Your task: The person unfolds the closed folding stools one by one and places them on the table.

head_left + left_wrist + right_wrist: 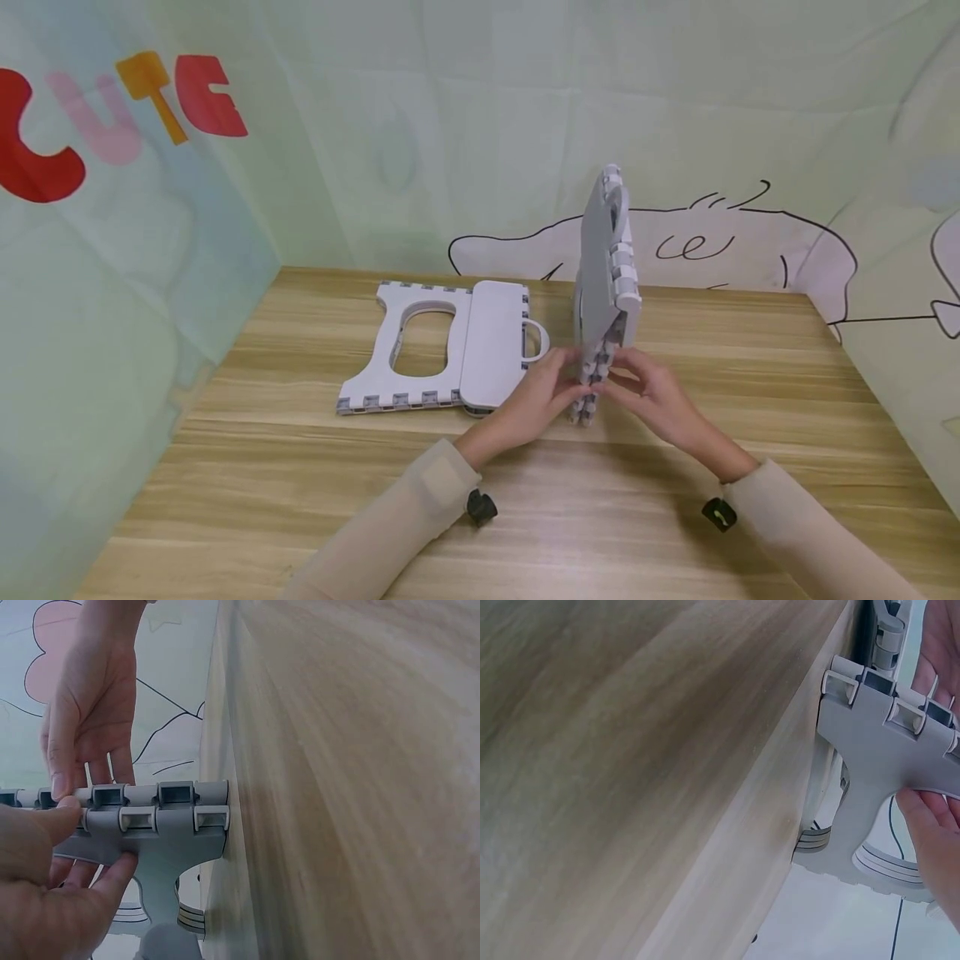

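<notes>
Flat stool (491,342): pale grey, folded, lying on the wood-grain table (262,433); landmark for this entry. Upright stool (596,267): a like piece, folded, just to the right of the flat stool, set on end on the table, feet down. Left hand (538,393): off the flat stool's near right corner, on the upright stool's left side; pinches the leg edge between thumb and fingers. Right hand (654,393): farther right of the flat stool, on the upright stool's other side; likewise pinches, fingertips at the leg opening. Relation of note: the upright stool lies directly between the hands, rising above the grip and reaching away from the person, its row of hinge blocks (176,796) turned toward them; neither hand is plainly nearer, though the left is closer to the flat stool. Axis: the upright stool's long axis runs up from the table, seat end and carrying handle (622,208) topmost, while the flat stool's runs sideways, loop (544,340) toward its neighbour.
</notes>
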Demonstrator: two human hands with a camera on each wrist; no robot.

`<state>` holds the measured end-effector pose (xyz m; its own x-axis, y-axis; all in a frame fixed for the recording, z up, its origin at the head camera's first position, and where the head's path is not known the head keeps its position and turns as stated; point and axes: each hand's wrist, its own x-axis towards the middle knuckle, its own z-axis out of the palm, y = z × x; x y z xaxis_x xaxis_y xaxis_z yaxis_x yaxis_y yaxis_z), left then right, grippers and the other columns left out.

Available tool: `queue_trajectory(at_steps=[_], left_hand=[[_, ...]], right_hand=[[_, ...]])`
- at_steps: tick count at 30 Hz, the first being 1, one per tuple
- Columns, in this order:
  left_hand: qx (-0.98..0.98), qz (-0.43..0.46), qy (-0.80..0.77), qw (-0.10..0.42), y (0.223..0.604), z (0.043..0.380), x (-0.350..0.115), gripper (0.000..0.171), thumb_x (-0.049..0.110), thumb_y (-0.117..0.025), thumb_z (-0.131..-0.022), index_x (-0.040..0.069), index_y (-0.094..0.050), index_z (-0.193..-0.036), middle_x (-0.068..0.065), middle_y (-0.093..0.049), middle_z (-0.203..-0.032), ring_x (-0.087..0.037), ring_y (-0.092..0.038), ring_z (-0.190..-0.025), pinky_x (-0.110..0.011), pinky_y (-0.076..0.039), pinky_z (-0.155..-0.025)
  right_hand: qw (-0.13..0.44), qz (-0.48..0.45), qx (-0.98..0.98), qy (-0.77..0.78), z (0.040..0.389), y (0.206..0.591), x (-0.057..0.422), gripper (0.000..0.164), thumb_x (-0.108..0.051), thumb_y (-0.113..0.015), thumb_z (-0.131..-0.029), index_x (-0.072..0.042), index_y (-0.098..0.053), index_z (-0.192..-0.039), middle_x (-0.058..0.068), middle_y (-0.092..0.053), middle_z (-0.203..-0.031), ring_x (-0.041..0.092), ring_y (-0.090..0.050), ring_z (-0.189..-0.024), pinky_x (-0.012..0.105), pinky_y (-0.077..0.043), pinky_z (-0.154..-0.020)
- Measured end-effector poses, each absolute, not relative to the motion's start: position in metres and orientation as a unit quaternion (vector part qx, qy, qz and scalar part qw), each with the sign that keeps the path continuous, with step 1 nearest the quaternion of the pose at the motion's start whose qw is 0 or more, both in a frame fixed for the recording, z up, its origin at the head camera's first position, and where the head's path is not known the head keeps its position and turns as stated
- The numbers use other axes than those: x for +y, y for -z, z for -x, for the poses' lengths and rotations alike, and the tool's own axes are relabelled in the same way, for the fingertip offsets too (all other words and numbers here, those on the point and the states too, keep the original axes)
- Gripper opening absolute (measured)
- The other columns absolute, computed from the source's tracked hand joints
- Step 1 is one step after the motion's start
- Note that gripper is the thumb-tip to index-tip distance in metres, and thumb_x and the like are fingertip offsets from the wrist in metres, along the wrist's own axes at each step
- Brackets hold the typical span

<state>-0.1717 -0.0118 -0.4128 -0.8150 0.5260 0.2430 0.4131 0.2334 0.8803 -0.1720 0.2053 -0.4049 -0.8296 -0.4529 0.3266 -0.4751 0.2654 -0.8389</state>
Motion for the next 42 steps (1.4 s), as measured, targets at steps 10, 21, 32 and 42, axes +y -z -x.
queue_trajectory(at_steps=[10, 21, 32, 42], left_hand=[[0.783, -0.311, -0.538, 0.041, 0.413, 0.171, -0.011, 0.047, 0.010, -0.060, -0.099, -0.006, -0.042, -0.139, -0.020, -0.047, -0.139, -0.027, -0.050, -0.129, -0.017, -0.046, -0.100], [0.790, -0.303, -0.530, 0.051, 0.413, 0.171, -0.012, 0.049, 0.013, -0.060, -0.100, -0.005, -0.041, -0.141, -0.018, -0.046, -0.139, -0.026, -0.050, -0.129, -0.016, -0.046, -0.099], [0.795, -0.298, -0.525, 0.058, 0.412, 0.170, -0.012, 0.050, 0.014, -0.059, -0.100, -0.004, -0.040, -0.142, -0.018, -0.045, -0.140, -0.026, -0.050, -0.129, -0.016, -0.045, -0.100], [0.799, -0.298, -0.520, 0.058, 0.410, 0.171, -0.011, 0.050, 0.015, -0.059, -0.100, -0.003, -0.041, -0.142, -0.017, -0.046, -0.139, -0.027, -0.051, -0.128, -0.016, -0.045, -0.099]], right_hand=[[0.015, -0.283, -0.796, -0.535, 0.169, 0.406, 0.210, 0.041, 0.005, -0.068, -0.092, 0.005, -0.056, -0.131, 0.019, -0.058, -0.133, 0.017, -0.058, -0.120, 0.045, -0.050, -0.098], [0.011, -0.270, -0.805, -0.528, 0.165, 0.405, 0.221, 0.042, 0.003, -0.068, -0.092, 0.006, -0.054, -0.132, 0.019, -0.056, -0.136, 0.007, -0.056, -0.120, 0.040, -0.050, -0.098], [0.000, -0.257, -0.812, -0.524, 0.164, 0.404, 0.231, 0.041, 0.001, -0.068, -0.093, 0.006, -0.054, -0.131, 0.020, -0.055, -0.136, 0.002, -0.055, -0.119, 0.046, -0.050, -0.098], [0.006, -0.253, -0.820, -0.514, 0.163, 0.404, 0.239, 0.044, 0.001, -0.068, -0.093, 0.007, -0.052, -0.134, 0.023, -0.053, -0.138, 0.020, -0.056, -0.122, 0.030, -0.050, -0.096]])
